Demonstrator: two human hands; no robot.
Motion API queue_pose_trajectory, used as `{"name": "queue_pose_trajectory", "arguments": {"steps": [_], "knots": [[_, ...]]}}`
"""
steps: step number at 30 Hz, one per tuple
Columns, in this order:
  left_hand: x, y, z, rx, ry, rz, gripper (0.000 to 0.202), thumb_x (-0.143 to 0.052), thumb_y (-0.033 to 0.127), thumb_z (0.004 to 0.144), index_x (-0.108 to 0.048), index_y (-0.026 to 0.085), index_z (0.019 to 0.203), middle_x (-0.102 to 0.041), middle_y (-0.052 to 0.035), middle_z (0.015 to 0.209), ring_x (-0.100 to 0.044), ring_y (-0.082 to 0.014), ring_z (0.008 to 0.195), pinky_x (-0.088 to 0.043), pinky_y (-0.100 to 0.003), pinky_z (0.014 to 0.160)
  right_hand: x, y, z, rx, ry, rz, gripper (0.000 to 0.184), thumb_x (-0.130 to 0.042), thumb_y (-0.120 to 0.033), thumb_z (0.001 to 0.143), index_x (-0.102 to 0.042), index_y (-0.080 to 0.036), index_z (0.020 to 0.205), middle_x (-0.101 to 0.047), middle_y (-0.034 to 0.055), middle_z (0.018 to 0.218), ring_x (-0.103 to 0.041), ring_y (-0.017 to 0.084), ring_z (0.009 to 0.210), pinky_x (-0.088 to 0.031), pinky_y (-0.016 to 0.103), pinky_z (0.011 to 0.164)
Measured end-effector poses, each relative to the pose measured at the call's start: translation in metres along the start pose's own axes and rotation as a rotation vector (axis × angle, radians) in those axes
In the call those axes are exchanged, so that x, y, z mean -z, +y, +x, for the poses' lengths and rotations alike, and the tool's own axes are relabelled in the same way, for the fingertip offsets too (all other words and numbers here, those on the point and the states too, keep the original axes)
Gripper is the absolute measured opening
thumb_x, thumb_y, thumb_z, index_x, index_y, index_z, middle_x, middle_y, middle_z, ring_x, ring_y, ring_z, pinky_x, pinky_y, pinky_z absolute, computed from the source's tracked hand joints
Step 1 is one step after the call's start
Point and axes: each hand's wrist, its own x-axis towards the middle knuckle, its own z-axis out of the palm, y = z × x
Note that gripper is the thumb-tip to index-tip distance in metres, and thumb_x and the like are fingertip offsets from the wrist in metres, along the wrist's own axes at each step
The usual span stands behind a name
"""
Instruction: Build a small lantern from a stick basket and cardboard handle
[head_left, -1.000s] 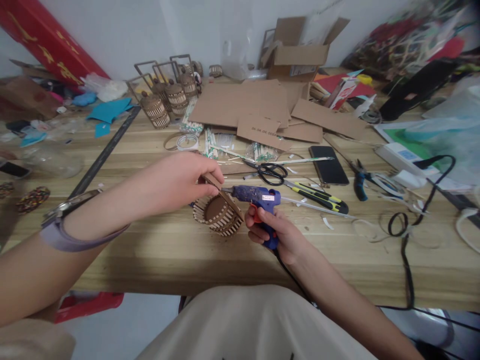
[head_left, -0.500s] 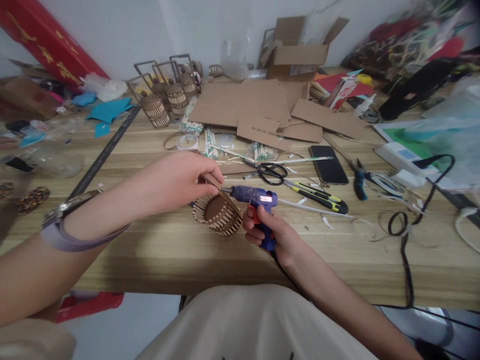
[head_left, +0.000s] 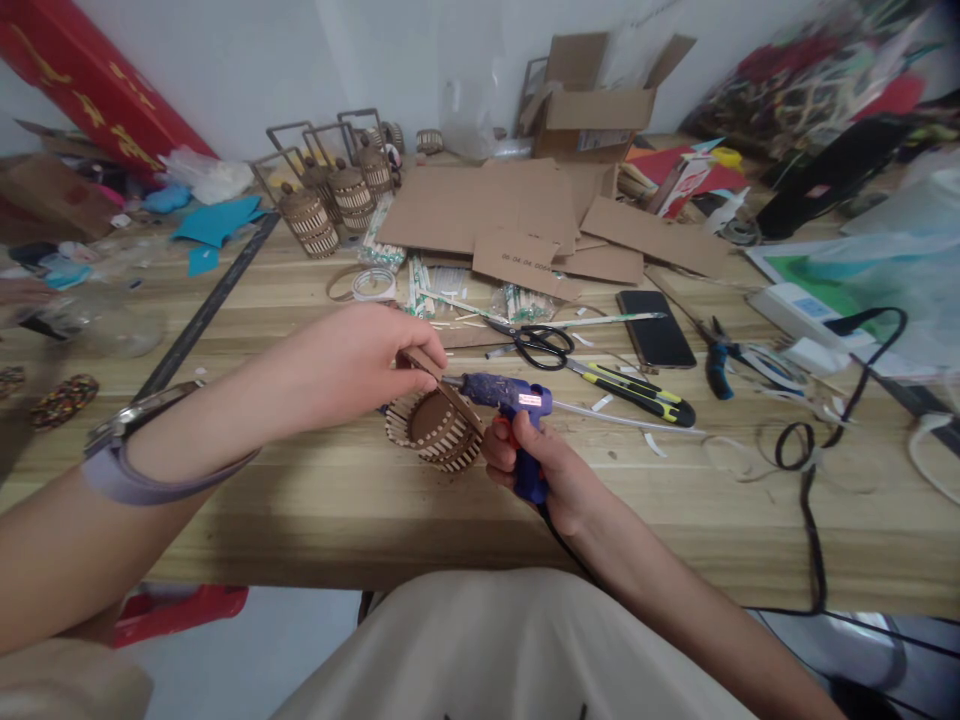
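Note:
My right hand [head_left: 551, 465] is wrapped round the handle of a blue hot glue gun [head_left: 491, 390], with fingers over its orange trigger. A clear glue stick [head_left: 630, 415] sticks out of the gun's back. The nozzle points left, at a brown cardboard strip [head_left: 463, 407] pinched between the thumb and fingers of my left hand [head_left: 367, 355]. Below the strip, a small round basket [head_left: 448, 457] of brown cardboard and pale sticks rests tilted on the table. My left hand hides part of its far side; whether the strip is joined to the basket I cannot tell.
Black scissors [head_left: 544, 345], a yellow-black utility knife [head_left: 637, 395], a phone [head_left: 656, 328] and pliers [head_left: 718, 370] lie to the right on the wooden table [head_left: 360, 530]. Cardboard sheets [head_left: 465, 205] and several finished lanterns [head_left: 309, 222] are behind. A black cable [head_left: 810, 540] hangs over the front edge.
The glue gun and my right hand have shifted very slightly left, and the fingers cover more of the trigger. My left hand and the strip stay where they were.

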Motion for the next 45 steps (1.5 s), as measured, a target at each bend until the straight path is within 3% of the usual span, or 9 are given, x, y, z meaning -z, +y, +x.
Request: {"name": "queue_pose_trajectory", "arguments": {"steps": [11, 16, 21, 26, 31, 36, 39, 42, 45], "knots": [[0.002, 0.004, -0.001, 0.036, -0.009, 0.016, 0.024, -0.06, 0.027, 0.081, -0.077, 0.027, 0.098, -0.076, 0.0016, 0.086, -0.066, -0.0184, 0.077, -0.047, -0.028, 0.073, -0.005, 0.001, -0.002, 0.136, 0.059, -0.12, 0.056, -0.08, -0.069, 0.069, -0.052, -0.021, 0.07, -0.043, -0.0059, 0.059, -0.032, 0.009, 0.052, -0.027, 0.025, 0.05], [0.003, 0.004, -0.002, 0.039, -0.008, 0.017, 0.025, -0.059, 0.025, 0.081, -0.077, 0.027, 0.097, -0.076, 0.0018, 0.082, -0.064, -0.0172, 0.072, -0.046, -0.027, 0.068, 0.002, -0.004, -0.005, 0.243, 0.247, -0.366, 0.058, -0.078, -0.075, 0.067, -0.06, -0.021, 0.077, -0.048, -0.004, 0.058, -0.036, 0.011, 0.054, -0.028, 0.026, 0.048], [0.001, 0.004, -0.002, -0.028, -0.016, -0.008, 0.024, -0.058, 0.024, 0.08, -0.078, 0.027, 0.094, -0.076, 0.0019, 0.079, -0.062, -0.0156, 0.065, -0.044, -0.025, 0.061, 0.009, -0.014, -0.01, 0.38, 0.242, -0.594, 0.046, -0.08, -0.067, 0.071, -0.069, -0.024, 0.081, -0.058, 0.0008, 0.068, -0.042, 0.013, 0.058, -0.032, 0.027, 0.048], [0.003, 0.003, -0.003, -0.052, 0.007, 0.014, 0.021, -0.06, 0.025, 0.081, -0.078, 0.028, 0.091, -0.072, 0.0033, 0.069, -0.057, -0.014, 0.055, -0.041, -0.025, 0.056, 0.022, -0.015, -0.007, 0.232, 0.281, -0.302, 0.05, -0.084, -0.067, 0.066, -0.07, -0.02, 0.081, -0.063, 0.0023, 0.072, -0.046, 0.011, 0.054, -0.036, 0.025, 0.044], [0.008, 0.007, -0.003, -0.063, -0.008, 0.046, 0.017, -0.062, 0.024, 0.082, -0.078, 0.027, 0.087, -0.07, 0.0032, 0.066, -0.058, -0.0143, 0.056, -0.042, -0.025, 0.058, 0.043, -0.022, 0.01, 0.016, 0.286, -0.117, 0.046, -0.095, -0.047, 0.057, -0.07, -0.018, 0.082, -0.063, -0.0012, 0.07, -0.054, 0.01, 0.056, -0.049, 0.023, 0.051], [0.003, 0.016, 0.003, -0.144, -0.075, 0.138, 0.021, -0.06, 0.018, 0.083, -0.078, 0.023, 0.092, -0.078, -0.0003, 0.088, -0.067, -0.0179, 0.076, -0.046, -0.027, 0.07, 0.063, -0.045, 0.019, -0.186, 0.29, -0.679, 0.027, -0.084, -0.041, 0.074, -0.069, -0.019, 0.069, -0.067, 0.0022, 0.066, -0.06, 0.015, 0.061, -0.05, 0.029, 0.06], [0.0, 0.02, 0.004, -0.215, -0.077, 0.13, 0.023, -0.058, 0.016, 0.084, -0.078, 0.022, 0.093, -0.077, -0.0008, 0.091, -0.068, -0.0195, 0.081, -0.048, -0.03, 0.076, 0.06, -0.062, 0.017, 0.057, 0.36, -1.222, 0.034, -0.078, -0.038, 0.08, -0.064, -0.021, 0.053, -0.051, -0.0014, 0.05, -0.046, 0.013, 0.052, -0.035, 0.028, 0.053], [-0.003, 0.025, 0.003, -0.235, -0.074, 0.105, 0.025, -0.055, 0.014, 0.084, -0.076, 0.021, 0.094, -0.076, -0.0027, 0.095, -0.068, -0.021, 0.084, -0.049, -0.033, 0.081, 0.04, -0.071, 0.017, 0.378, 0.214, -1.199, 0.018, -0.074, -0.039, 0.082, -0.077, -0.023, 0.076, -0.059, -0.0004, 0.064, -0.048, 0.014, 0.06, -0.034, 0.028, 0.056], [-0.006, 0.028, 0.002, -0.246, -0.09, 0.07, 0.024, -0.054, 0.013, 0.083, -0.075, 0.02, 0.093, -0.074, -0.0036, 0.095, -0.068, -0.0206, 0.084, -0.049, -0.034, 0.087, 0.015, -0.07, 0.023, 0.353, -0.167, -0.845, 0.028, -0.073, -0.048, 0.083, -0.078, -0.024, 0.097, -0.07, 0.0032, 0.091, -0.059, 0.017, 0.077, -0.045, 0.03, 0.069]]}}
